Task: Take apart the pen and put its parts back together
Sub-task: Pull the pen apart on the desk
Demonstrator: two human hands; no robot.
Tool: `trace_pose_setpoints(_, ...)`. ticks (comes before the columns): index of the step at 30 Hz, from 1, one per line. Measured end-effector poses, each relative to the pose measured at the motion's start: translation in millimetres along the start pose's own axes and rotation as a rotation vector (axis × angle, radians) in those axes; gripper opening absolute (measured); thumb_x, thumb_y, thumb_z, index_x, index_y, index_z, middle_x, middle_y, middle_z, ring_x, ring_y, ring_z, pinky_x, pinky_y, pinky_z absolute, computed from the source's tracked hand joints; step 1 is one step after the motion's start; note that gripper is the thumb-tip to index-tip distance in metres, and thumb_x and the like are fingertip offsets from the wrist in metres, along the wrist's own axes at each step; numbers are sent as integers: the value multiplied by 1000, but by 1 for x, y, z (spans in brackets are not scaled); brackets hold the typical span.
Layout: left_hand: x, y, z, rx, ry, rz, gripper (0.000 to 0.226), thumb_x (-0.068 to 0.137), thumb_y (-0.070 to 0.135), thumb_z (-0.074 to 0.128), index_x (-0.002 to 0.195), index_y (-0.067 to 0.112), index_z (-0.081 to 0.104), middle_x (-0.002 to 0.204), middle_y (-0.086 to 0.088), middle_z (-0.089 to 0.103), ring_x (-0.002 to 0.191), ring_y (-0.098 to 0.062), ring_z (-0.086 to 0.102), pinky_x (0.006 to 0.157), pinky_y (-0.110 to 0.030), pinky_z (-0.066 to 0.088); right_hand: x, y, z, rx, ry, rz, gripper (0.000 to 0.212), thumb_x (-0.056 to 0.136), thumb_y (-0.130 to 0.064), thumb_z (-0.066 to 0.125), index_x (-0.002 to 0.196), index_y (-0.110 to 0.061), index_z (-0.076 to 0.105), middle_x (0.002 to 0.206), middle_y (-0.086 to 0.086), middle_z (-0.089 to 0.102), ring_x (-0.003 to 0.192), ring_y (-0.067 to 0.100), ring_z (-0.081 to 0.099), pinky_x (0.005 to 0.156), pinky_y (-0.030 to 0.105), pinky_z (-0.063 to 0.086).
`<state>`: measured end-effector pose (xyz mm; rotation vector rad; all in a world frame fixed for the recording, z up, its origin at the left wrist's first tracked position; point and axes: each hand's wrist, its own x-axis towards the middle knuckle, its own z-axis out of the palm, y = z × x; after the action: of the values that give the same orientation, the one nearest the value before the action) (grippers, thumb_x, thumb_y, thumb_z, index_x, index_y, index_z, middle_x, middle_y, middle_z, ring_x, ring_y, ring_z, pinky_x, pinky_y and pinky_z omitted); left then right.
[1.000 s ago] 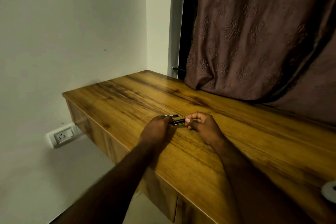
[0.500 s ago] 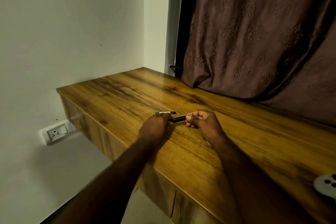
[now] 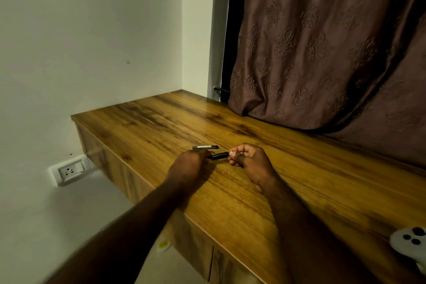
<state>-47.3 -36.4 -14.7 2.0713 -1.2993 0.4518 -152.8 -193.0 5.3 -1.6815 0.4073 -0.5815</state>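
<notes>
A short black pen barrel (image 3: 217, 156) is held between both hands just above the wooden desk (image 3: 265, 191). My left hand (image 3: 189, 166) pinches its left end and my right hand (image 3: 249, 162) grips its right end with curled fingers. A second pen part (image 3: 205, 147), dark with a pale band, lies flat on the desk just behind my left hand's fingers, apart from the barrel. How the barrel's ends look is hidden by my fingers.
A brown patterned curtain (image 3: 322, 53) hangs onto the back of the desk. A white device with dark buttons (image 3: 410, 243) lies at the desk's right front corner. A wall socket (image 3: 69, 170) sits low on the left wall, beyond the desk's left edge.
The camera view has shifted slightly, with the scene sliding left and down in the frame. Both hands keep the same hold on the barrel; the loose part stays on the desk.
</notes>
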Motion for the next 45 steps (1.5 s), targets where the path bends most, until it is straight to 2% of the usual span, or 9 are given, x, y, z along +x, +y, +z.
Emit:
trace_pose_setpoints(15, 3, 4, 1, 21, -38, -46, 34, 94, 44, 47, 122, 29, 59, 94, 5, 70, 78, -5, 65, 68, -28, 56, 1, 2, 0, 77, 67, 0, 10, 89, 0, 62, 85, -7, 68, 72, 7, 69, 60, 9, 60, 61, 20, 48)
trace_pose_setpoints(20, -1, 3, -9, 32, 53, -58, 32, 92, 40, 53, 115, 22, 66, 94, 0, 73, 80, -15, 68, 61, -17, 41, 8, 5, -17, 174, 229, 34, 12, 90, -3, 61, 81, -10, 66, 74, 5, 69, 64, 11, 59, 61, 20, 47)
trace_pose_setpoints(23, -1, 7, -9, 12, 60, -62, 40, 90, 45, 45, 115, 22, 67, 97, -2, 72, 82, -16, 67, 63, -17, 40, 10, 11, -26, -231, 259, -59, 14, 88, -6, 64, 79, -16, 68, 77, 0, 70, 71, 13, 63, 69, 27, 50)
trace_pose_setpoints(26, 2, 3, -7, 19, 26, -58, 47, 86, 43, 42, 117, 18, 65, 102, -7, 69, 89, -22, 65, 73, -27, 46, 10, 11, -18, -623, 175, -147, 14, 89, -7, 62, 88, -16, 72, 84, -1, 70, 81, 13, 64, 75, 27, 50)
trace_pose_setpoints(29, 4, -3, -4, 43, 18, -45, 35, 89, 32, 56, 119, 17, 64, 102, -7, 67, 88, -22, 64, 76, -31, 49, 10, 9, -16, -786, 121, -192, 18, 90, -8, 57, 97, -15, 73, 95, 3, 73, 90, 18, 65, 81, 31, 53)
trace_pose_setpoints(33, 4, -4, 0, 38, 32, 6, 35, 88, 37, 56, 118, 19, 64, 97, -6, 67, 83, -25, 63, 72, -34, 49, 9, 8, -15, -883, 71, -230, 23, 90, -8, 57, 106, -11, 73, 107, 5, 72, 102, 21, 63, 90, 30, 49)
trace_pose_setpoints(37, 5, -7, 2, 36, 19, 0, 33, 91, 37, 56, 118, 19, 63, 99, -7, 68, 84, -26, 64, 74, -38, 52, 11, 8, -14, -849, 82, -250, 25, 90, -5, 53, 106, -12, 72, 105, 6, 71, 96, 20, 64, 85, 29, 51)
trace_pose_setpoints(42, 4, -6, 2, 35, 19, 14, 35, 93, 43, 51, 117, 20, 63, 98, -4, 68, 83, -23, 64, 75, -40, 51, 12, 16, -16, -729, 130, -221, 27, 89, -8, 57, 113, -13, 68, 90, 0, 71, 76, 13, 60, 75, 33, 53)
trace_pose_setpoints(45, 5, -6, 2, 63, 14, 8, 32, 93, 39, 54, 118, 20, 62, 101, -4, 68, 86, -23, 64, 76, -40, 51, 9, 17, -20, -560, 273, -179, 14, 87, -9, 62, 99, -13, 70, 81, 0, 69, 73, 14, 62, 71, 32, 52)
